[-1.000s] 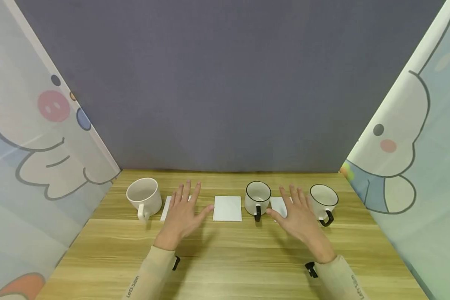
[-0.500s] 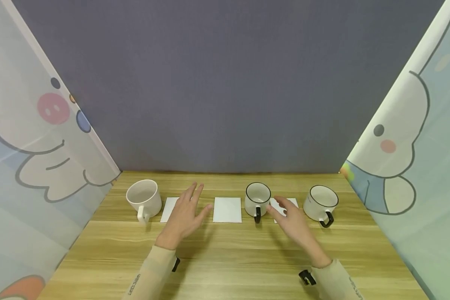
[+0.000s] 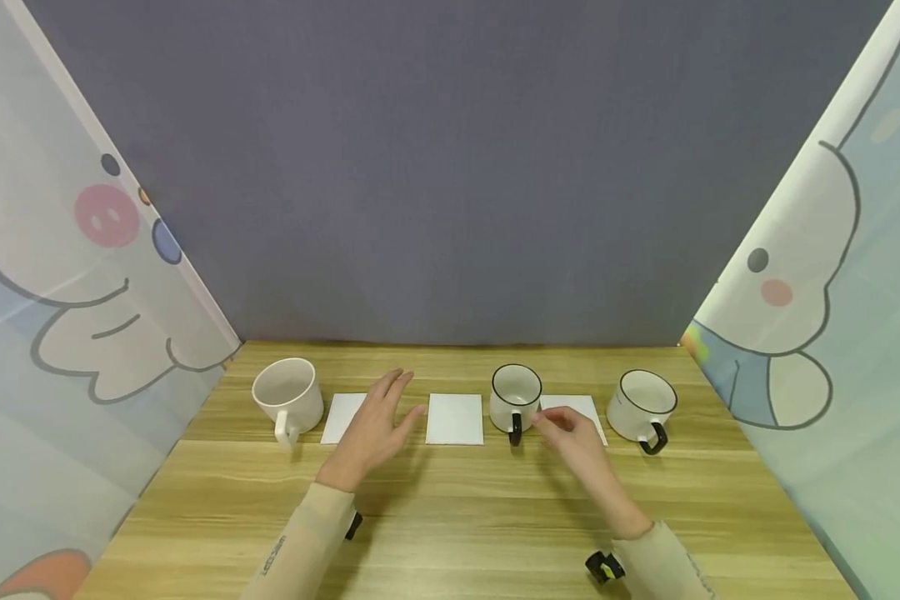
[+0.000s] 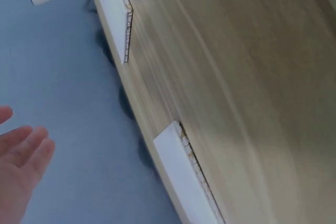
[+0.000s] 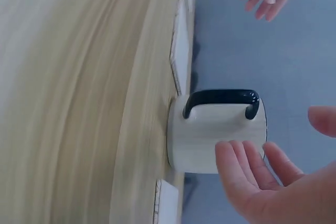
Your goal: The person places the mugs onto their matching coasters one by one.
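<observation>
A white mug with a black rim and black handle [image 3: 517, 398] stands upright between two white square coasters. My right hand [image 3: 576, 437] hovers at its right side, over the front of the right coaster [image 3: 583, 408]. In the right wrist view the fingers [image 5: 231, 166] overlap the mug's side, thumb apart, with nothing held. My left hand [image 3: 371, 433] hangs with relaxed fingers over the left coaster [image 3: 340, 418], partly hiding it. The middle coaster [image 3: 455, 419] lies between the hands.
At the far left stands a wide all-white mug [image 3: 288, 393]. On the far right is another black-rimmed mug [image 3: 641, 407] with a black handle. A grey panel [image 3: 450, 208] rises behind the wooden table [image 3: 450, 517], and printed curtains flank both sides.
My right hand has moved left and slightly back toward me from beside the far-right mug to the middle mug, its fingers drawing in. The left hand has shifted slightly right. The mugs stay put.
</observation>
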Action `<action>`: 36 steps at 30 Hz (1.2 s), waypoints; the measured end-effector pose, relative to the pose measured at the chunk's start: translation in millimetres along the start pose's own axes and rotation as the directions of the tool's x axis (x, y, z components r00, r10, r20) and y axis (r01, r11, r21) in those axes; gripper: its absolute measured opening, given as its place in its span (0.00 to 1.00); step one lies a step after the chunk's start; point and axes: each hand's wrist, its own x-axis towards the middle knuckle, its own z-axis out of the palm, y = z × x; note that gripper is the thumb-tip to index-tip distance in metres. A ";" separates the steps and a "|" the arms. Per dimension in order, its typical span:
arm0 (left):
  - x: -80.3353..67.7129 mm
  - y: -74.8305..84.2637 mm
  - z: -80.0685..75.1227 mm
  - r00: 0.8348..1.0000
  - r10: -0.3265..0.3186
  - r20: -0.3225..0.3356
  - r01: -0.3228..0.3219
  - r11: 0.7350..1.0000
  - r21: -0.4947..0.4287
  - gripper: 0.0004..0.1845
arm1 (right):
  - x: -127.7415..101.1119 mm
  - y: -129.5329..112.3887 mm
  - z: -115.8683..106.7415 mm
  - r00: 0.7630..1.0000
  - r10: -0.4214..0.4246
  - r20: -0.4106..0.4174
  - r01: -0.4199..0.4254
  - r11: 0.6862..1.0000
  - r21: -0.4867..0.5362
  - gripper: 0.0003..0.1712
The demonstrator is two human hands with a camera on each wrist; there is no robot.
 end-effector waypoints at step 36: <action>18.2 -1.6 8.8 0.983 -0.044 0.176 0.058 0.995 -0.078 0.20 | 8.9 15.7 23.8 0.983 0.110 0.147 -0.143 0.960 0.239 0.18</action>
